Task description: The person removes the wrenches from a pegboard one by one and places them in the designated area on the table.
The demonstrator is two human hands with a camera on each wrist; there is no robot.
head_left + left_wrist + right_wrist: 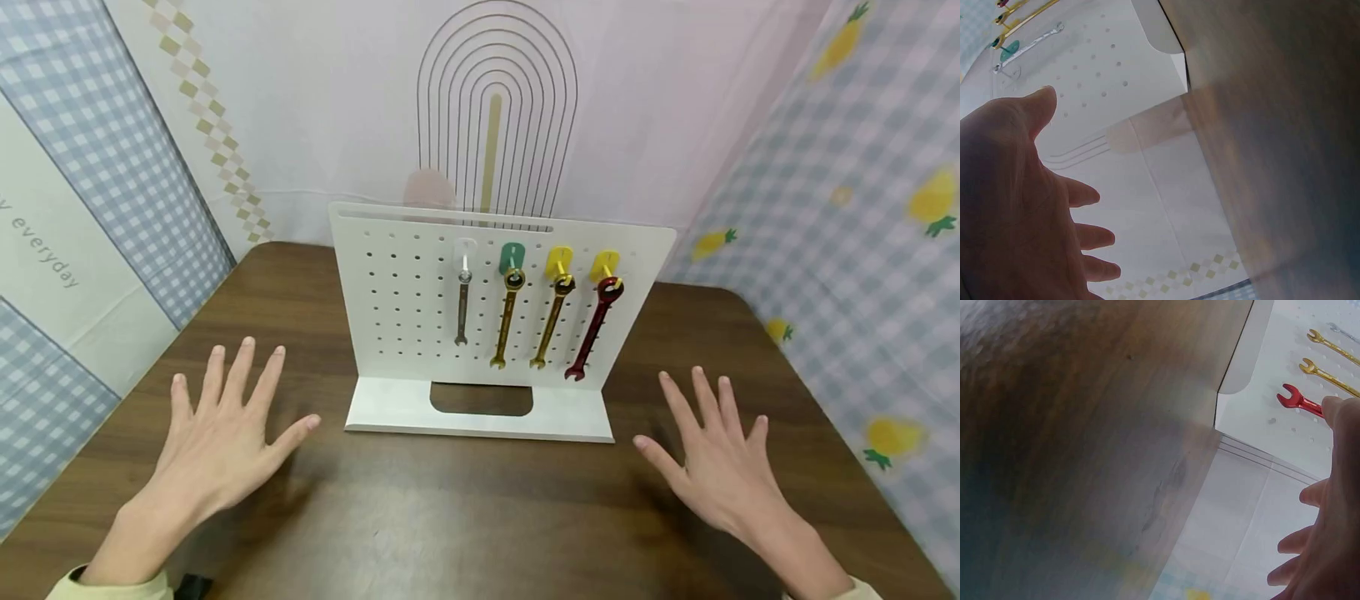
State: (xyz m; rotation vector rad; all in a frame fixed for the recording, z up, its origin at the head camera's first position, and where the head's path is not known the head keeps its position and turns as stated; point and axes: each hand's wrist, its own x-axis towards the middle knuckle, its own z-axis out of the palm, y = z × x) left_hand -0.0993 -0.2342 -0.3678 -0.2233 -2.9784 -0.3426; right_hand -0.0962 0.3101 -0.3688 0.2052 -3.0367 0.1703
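Note:
A white pegboard (405,333) stands upright on its foot in the middle of the table. From its hooks hang a small silver wrench (462,310), a gold wrench (506,321), another gold wrench (552,321) and a red wrench (591,333). My left hand (217,437) is spread flat, palm down, over the table left of the board, holding nothing. To the board's right my right hand (723,471) is likewise spread with its fingers apart and holds nothing. In the right wrist view the thumb overlaps the red wrench (1297,401), though the hand is well apart from it.
The brown wooden table (450,517) reaches back to a pale cloth (315,100) with an arch pattern. Checked cloth hangs at the left (82,108) and right (825,308). A slot (482,398) is cut in the board's foot. Something small and black (193,587) lies by the left sleeve.

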